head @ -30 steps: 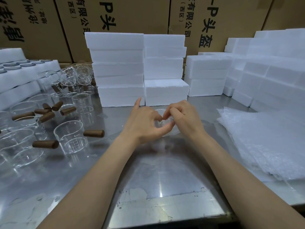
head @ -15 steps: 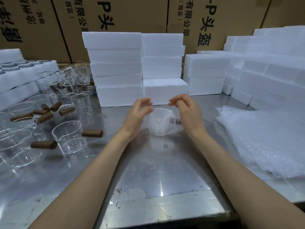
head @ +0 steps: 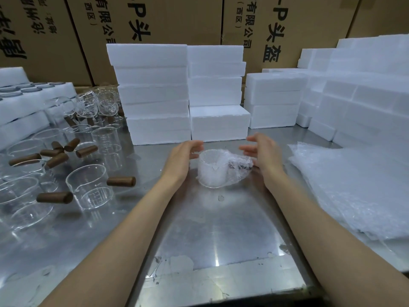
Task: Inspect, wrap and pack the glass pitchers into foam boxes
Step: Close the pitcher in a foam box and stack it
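A glass pitcher wrapped in bubble wrap point(head: 218, 169) stands upright on the steel table point(head: 217, 231), its wrapped handle pointing right. My left hand point(head: 183, 158) hovers just left of it with relaxed fingers, apart from the wrap. On the other side my right hand point(head: 263, 154) is also open, close to the wrapped handle; whether it touches is unclear. Unwrapped glass pitchers with brown wooden handles point(head: 90, 189) crowd the table's left side. White foam boxes point(head: 152, 94) are stacked right behind the wrapped pitcher.
A pile of bubble wrap sheets point(head: 354, 187) lies at the right. More foam boxes point(head: 363, 91) fill the back right, and foam trays point(head: 26, 103) the far left. Cardboard cartons point(head: 155, 21) form the back wall. The table's front edge is near me.
Both hands were pinching the wrap over the pitcher's mouth. They have let go and spread apart to either side, leaving the wrapped pitcher standing on the table.
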A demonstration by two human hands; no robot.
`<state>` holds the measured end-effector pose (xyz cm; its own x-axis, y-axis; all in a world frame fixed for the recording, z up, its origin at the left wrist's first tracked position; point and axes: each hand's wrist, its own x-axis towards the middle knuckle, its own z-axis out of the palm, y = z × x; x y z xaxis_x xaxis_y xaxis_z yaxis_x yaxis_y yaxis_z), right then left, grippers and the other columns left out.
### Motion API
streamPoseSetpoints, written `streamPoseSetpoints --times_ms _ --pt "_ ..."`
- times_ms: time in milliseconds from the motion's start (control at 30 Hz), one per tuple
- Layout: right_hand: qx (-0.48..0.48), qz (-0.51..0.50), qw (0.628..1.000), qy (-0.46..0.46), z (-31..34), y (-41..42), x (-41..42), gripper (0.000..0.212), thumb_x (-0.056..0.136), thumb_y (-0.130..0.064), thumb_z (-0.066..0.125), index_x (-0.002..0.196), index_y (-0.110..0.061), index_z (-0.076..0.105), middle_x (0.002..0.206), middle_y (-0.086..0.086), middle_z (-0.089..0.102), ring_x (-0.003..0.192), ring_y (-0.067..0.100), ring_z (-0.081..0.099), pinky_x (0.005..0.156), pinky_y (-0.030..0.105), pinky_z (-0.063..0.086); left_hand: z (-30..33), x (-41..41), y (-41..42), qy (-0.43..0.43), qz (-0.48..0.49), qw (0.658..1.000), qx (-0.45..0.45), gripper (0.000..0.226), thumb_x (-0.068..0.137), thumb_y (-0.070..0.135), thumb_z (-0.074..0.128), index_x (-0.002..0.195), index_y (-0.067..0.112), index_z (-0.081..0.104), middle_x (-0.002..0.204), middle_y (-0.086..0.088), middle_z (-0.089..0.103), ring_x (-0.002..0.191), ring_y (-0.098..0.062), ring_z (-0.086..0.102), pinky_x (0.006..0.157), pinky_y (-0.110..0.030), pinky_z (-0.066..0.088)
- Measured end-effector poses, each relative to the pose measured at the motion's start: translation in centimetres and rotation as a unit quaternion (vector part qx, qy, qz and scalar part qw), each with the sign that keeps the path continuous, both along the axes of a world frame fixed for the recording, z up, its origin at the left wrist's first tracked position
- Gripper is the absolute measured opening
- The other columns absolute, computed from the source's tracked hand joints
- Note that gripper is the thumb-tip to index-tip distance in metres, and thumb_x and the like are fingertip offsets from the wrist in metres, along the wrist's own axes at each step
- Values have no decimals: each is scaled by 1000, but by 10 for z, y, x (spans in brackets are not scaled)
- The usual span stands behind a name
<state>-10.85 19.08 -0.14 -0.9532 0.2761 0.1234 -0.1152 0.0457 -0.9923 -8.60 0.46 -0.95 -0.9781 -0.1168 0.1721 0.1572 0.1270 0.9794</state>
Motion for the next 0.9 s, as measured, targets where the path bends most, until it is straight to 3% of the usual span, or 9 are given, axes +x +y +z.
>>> streamPoseSetpoints --times_ms 67,133,267,367,500,667,900 --pt "14 -48 999 4 -3 8 -8 19 92 -25 42 80 -27 56 93 -1 70 90 15 60 92 40 45 -6 -7 -1 9 34 999 -13 21 98 18 41 102 21 61 111 1 64 104 -16 59 98 -34 43" --pt "54 -67 996 8 -6 11 -19 21 94 -24 38 87 -26 58 107 0 66 106 19 58 97 42 43 -10 -17 -2 14 53 997 -47 23 97 16 45 116 23 56 112 5 59 98 -9 56 89 -25 44" --pt "115 -66 991 -15 -8 13 -42 38 96 -23 33 128 -16 53 132 3 56 120 22 50 105 40 37 -16 -38 0 -6 59 992 -113 45 92 17 53 137 16 45 115 11 47 105 -9 47 95 -26 36" --pt "159 -60 985 -14 -11 15 -60 36 98 -19 32 126 -6 51 131 10 54 119 27 47 92 32 33 -17 -53 3 -32 69 986 -145 51 89 17 56 138 15 42 126 5 50 108 -16 50 100 -34 39" --pt "164 -23 986 -25 -10 14 -80 41 95 -18 32 134 -16 44 130 8 52 109 25 46 83 29 31 -17 -64 6 -58 51 982 -174 65 84 22 58 144 14 34 147 -1 41 129 -23 45 108 -45 36" --pt "167 -9 985 -44 -11 13 -94 47 93 -22 38 140 -21 36 119 3 53 95 21 45 81 33 35 -11 -65 10 -78 48 979 -182 90 60 37 50 146 15 30 149 2 38 131 -22 43 109 -44 35" --pt "148 -27 987 -49 -12 15 -96 47 94 -23 38 141 -22 34 110 -1 47 92 19 44 77 33 35 -9 -63 10 -65 74 980 -171 85 57 35 49 138 12 38 141 -3 43 124 -26 48 105 -45 39"
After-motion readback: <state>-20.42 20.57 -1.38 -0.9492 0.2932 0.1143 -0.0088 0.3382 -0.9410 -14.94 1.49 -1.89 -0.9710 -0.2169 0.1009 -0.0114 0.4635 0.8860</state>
